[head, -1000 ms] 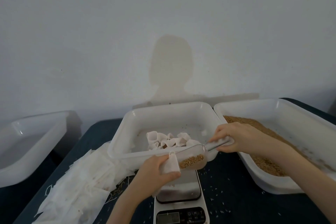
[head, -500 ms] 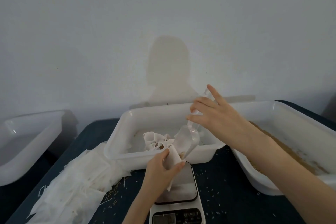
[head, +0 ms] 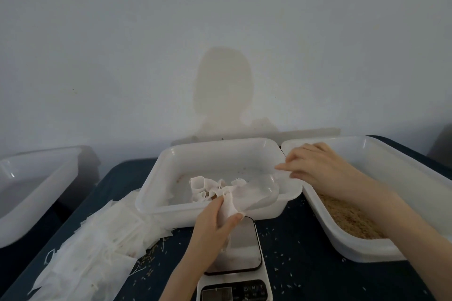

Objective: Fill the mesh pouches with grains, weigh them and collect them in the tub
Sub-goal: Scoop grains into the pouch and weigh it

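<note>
Scoop tipped & emptied since 0.5 s ago: it was held steep, upright over the pouch; now it lies low & near-flat across the near right corner of the middle tub (head: 171,161), no grain visible in it. 1 s ago it carried a brown load. Judged: pour done, next is weighing.

Left hand (head: 215,225) grips the mesh pouch (head: 228,205), fingers & thumb curled round it, over the far edge of the scale (head: 234,252), not set on the platform yet. Right hand (head: 315,168) pinches the scoop (head: 259,193) handle at the tub's right rim, fingers bent round it.

Materials:
- Pouch: thin white mesh, soft, crumples in grip; fill level not visible.
- Scoop: clear rigid plastic, hard to read against the tub.
- Middle tub: white translucent plastic, rounded corners; holds filled pouches (head: 208,188), small & puckered.
- Right tub (head: 367,249): same make, bed of tan grains (head: 352,217), loose & granular.
- Left tub (head: 36,178): same make, contents not visible.
- Empty pouches (head: 93,247): flat limp stack w/ drawstrings, near left on the tabletop (head: 305,264).
- Tabletop: dark, spilled grains scattered.
- Scale: glossy platform, display unreadable.
</note>
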